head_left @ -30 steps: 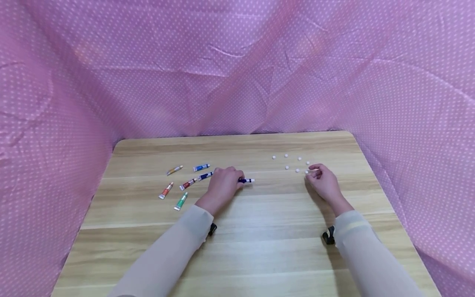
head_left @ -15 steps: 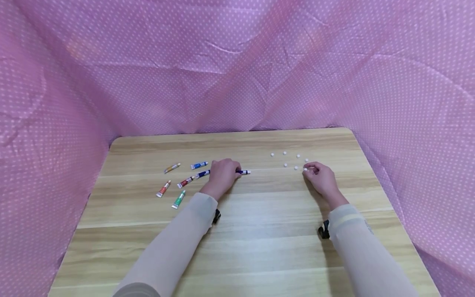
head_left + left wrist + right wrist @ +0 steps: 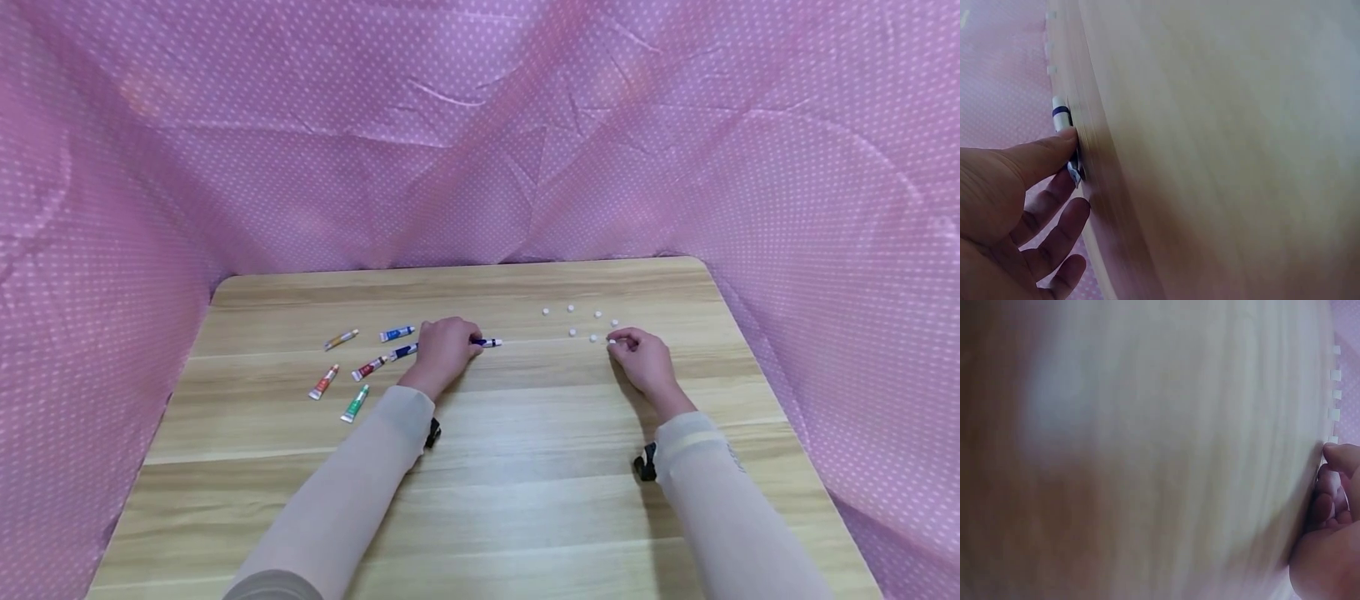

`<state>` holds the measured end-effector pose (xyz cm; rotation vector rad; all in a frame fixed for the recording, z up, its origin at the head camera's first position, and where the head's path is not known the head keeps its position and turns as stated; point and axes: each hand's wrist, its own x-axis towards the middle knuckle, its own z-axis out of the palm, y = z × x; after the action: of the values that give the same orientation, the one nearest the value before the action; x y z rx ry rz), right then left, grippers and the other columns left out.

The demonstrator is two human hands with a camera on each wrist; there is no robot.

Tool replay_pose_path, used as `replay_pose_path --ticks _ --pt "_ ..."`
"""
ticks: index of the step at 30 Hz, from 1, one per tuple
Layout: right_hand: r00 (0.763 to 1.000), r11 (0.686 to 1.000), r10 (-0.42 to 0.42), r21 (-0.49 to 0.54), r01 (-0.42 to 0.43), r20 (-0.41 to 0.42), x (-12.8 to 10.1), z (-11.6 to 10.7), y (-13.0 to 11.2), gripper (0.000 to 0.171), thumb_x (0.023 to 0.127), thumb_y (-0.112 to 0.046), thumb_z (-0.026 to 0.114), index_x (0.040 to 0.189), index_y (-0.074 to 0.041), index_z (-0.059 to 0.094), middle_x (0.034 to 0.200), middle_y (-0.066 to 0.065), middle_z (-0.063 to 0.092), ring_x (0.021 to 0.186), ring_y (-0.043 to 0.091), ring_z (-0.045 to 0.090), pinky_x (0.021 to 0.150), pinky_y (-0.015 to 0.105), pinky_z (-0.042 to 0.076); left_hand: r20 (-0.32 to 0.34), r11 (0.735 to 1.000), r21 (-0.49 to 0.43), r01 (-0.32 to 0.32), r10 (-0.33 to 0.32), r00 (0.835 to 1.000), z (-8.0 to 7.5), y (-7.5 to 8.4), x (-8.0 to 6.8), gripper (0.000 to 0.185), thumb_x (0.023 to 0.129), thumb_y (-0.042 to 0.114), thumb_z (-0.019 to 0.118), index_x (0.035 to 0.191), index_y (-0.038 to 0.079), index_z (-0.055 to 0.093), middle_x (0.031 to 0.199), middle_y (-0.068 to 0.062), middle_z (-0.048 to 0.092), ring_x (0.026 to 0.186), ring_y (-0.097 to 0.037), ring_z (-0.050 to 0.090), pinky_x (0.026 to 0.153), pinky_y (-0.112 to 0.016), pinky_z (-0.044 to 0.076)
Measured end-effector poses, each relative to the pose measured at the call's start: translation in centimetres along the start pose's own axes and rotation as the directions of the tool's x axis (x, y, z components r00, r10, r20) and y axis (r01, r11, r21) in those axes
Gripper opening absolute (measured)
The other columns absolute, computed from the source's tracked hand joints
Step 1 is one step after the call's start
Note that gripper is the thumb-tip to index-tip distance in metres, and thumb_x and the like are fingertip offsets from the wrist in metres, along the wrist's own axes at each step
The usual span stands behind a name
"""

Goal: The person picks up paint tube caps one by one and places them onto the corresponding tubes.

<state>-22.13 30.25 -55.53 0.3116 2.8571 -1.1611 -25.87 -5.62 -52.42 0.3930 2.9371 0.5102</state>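
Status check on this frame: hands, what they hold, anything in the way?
Left hand grips purple paint tube on table. Right hand pinches small white cap; more loose caps beside it. Nothing between the hands.

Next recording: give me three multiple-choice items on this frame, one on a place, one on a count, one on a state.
1. Where do the small white caps lie on the light wooden table?
A near the left hand
B by the right hand
C at the near edge

2. How many paint tubes lie loose, left of the left hand?
A five
B two
C nine

3. What is the left hand doing?
A lying flat and empty
B gripping a blue-and-white paint tube
C raised off the table

B: caps cluster beside the right hand.
A: five tubes lie there.
B: fingers curl round the tube.
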Motion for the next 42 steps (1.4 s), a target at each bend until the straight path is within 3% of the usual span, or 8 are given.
replay_pose_path --ticks 9,18,24,33,42 --pt "1.0 1.0 -0.001 0.003 0.001 -0.016 0.0 0.3 0.2 0.027 0.102 -0.018 0.066 0.125 -0.009 0.078 0.095 0.002 0.068 0.083 0.015 0.058 0.077 0.026 0.047 0.005 1.0 0.018 0.006 -0.006 1.0 0.0 0.0 -0.4 0.024 0.1 0.035 0.079 0.12 0.021 0.08 0.111 0.002 0.078 0.106 -0.022 0.071 0.101 -0.046 0.048" --pt "0.999 0.999 0.032 0.015 -0.032 0.002 0.0 0.1 0.4 0.029 0.105 -0.018 0.062 0.128 -0.009 0.076 0.099 0.004 0.068 0.085 0.017 0.058 0.076 0.026 0.048 -0.042 0.999 -0.034 0.012 -0.013 0.999 -1.2 -1.1 -2.0 0.047 0.098 0.039 0.082 0.138 0.018 0.07 0.131 -0.003 0.077 0.123 -0.026 0.07 0.116 -0.057 0.043" --pt "0.999 0.998 0.046 0.051 -0.046 0.004 -0.3 0.0 0.2 0.029 0.109 -0.02 0.06 0.129 -0.007 0.075 0.099 0.004 0.066 0.089 0.018 0.057 0.076 0.024 0.048 -0.11 0.999 -0.028 0.046 -0.049 0.993 -2.5 -3.0 -4.0 0.047 0.099 0.041 0.079 0.139 0.017 0.07 0.134 -0.007 0.077 0.124 -0.031 0.072 0.108 -0.054 0.045" --pt "0.998 0.993 0.054 0.104 -0.052 -0.011 -0.5 0.0 0.0 0.029 0.109 -0.023 0.063 0.129 -0.006 0.074 0.104 0.005 0.069 0.093 0.016 0.058 0.076 0.02 0.047 -0.187 0.981 -0.105 0.161 -0.179 0.966 -3.7 -7.2 -8.3 0.045 0.101 0.039 0.077 0.137 0.012 0.069 0.121 -0.011 0.076 0.112 -0.035 0.07 0.099 -0.052 0.046" --pt "0.996 0.98 0.082 0.18 -0.084 0.016 -0.8 -0.6 0.7 0.035 0.11 -0.032 0.065 0.134 -0.007 0.071 0.11 0.003 0.066 0.099 0.014 0.056 0.079 0.018 0.048 -0.196 0.96 -0.146 0.24 -0.266 0.944 -4.7 -10.0 -11.8 0.041 0.101 0.037 0.078 0.13 0.009 0.07 0.114 -0.012 0.076 0.108 -0.036 0.07 0.101 -0.057 0.045"
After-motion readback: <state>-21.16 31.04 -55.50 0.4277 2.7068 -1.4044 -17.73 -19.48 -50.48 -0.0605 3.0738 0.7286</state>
